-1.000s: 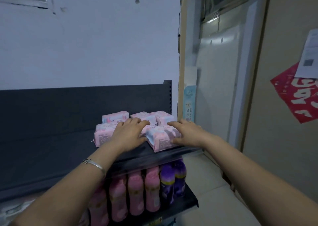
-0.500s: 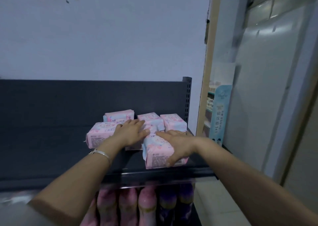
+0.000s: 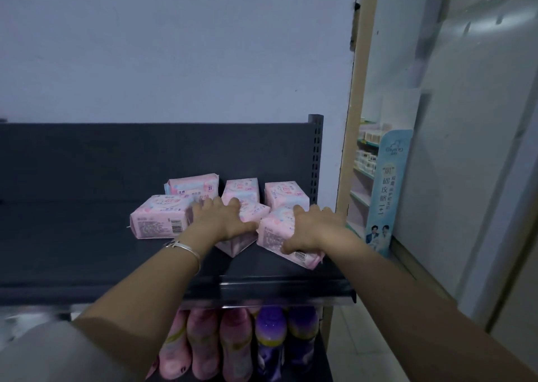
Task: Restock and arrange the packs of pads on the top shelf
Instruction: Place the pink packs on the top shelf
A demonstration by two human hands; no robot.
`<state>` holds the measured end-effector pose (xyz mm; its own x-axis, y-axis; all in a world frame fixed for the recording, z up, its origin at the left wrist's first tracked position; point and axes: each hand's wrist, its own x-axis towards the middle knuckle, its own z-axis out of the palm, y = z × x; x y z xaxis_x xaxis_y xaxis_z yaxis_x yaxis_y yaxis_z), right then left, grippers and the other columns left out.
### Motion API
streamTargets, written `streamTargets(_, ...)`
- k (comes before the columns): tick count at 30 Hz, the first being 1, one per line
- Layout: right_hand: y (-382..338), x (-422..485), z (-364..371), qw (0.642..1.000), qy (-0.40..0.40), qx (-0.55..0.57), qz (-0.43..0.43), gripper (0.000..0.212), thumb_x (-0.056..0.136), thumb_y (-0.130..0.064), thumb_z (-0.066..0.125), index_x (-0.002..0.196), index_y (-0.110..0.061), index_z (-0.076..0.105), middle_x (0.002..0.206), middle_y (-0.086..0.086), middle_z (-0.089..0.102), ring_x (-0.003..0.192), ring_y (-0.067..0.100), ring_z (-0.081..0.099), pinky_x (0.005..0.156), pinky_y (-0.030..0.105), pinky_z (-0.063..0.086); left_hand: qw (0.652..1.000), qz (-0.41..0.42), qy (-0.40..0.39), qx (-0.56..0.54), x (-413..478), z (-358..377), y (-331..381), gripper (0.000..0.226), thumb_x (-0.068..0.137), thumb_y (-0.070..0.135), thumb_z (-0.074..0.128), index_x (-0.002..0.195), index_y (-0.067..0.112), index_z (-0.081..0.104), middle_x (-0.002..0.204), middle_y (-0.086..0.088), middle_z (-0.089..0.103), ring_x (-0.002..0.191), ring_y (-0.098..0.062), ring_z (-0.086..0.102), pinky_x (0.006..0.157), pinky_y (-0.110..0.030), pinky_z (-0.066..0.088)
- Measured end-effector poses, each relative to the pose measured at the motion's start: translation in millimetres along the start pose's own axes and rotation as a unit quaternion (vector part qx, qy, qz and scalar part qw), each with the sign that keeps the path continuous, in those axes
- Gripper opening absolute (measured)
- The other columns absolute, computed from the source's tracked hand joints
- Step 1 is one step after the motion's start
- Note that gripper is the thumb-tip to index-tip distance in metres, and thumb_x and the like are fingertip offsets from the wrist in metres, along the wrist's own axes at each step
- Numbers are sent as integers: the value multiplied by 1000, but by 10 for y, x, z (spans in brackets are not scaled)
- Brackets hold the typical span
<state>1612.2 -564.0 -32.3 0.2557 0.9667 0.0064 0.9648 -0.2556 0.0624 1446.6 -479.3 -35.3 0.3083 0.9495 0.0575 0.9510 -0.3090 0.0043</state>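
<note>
Right hand (image 3: 316, 230) grips pack (image 3: 272, 237) near shelf edge (image 3: 276, 290); left hand (image 3: 221, 221) rests alongside.

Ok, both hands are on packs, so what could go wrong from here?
The front right pack, gripped by the right hand, lies skewed near the shelf lip; a slip might drop it. The left hand presses the crooked middle pack; a hard push could knock the back packs out of line.

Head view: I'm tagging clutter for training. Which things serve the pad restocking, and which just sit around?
Job: pad packs, top shelf, left hand resting on one pack, right hand gripping another.
Just around: bottles below, blue sign, bracelet.
</note>
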Motion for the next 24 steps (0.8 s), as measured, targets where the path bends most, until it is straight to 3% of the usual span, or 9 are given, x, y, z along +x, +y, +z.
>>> streamTargets(4,-55,-18,66,1000,8,24,18,88,71,-58,66,142,-23,27,136,9,40,121,32,41,83,39,35,991,-1,-18,-131,-57,124,16,81,81,63,52,144,23,20,143,-19,24,132,-39,28,104,-47,31)
streamTargets(10,-97,-224,188,997,22,62,37,105,77,-58,59,151,-26,-9,152,13,20,134,36,26,106,47,25,987,11,29,-158,-299,237,-39,93,83,57,56,150,28,0,148,-17,20,135,-38,22,107,-46,26)
streamTargets(13,-125,-362,140,996,49,66,45,100,77,-51,60,151,-31,-5,149,12,25,133,35,29,104,47,28,975,19,79,-205,-432,226,-108,91,81,58,58,150,29,5,145,-18,24,133,-39,25,106,-46,28)
streamTargets(19,-381,-852,-112,965,201,114,125,95,75,-48,65,149,-33,7,140,14,36,124,38,39,99,48,35,946,101,223,-212,-885,-171,-503,85,79,54,61,149,32,16,139,-11,31,123,-34,32,98,-44,32)
streamTargets(21,-552,-1048,-135,955,240,94,148,94,74,-52,65,148,-33,10,140,14,37,124,38,40,99,47,34,938,113,240,-225,-1062,-217,-642,85,79,54,62,148,32,18,138,-10,33,123,-33,32,98,-44,32)
streamTargets(24,-807,-1316,-45,949,236,99,184,93,74,-58,62,148,-33,11,141,15,36,127,37,38,100,46,31,937,117,244,-222,-1292,-171,-839,84,78,57,62,147,33,21,137,-10,34,124,-33,32,98,-45,32)
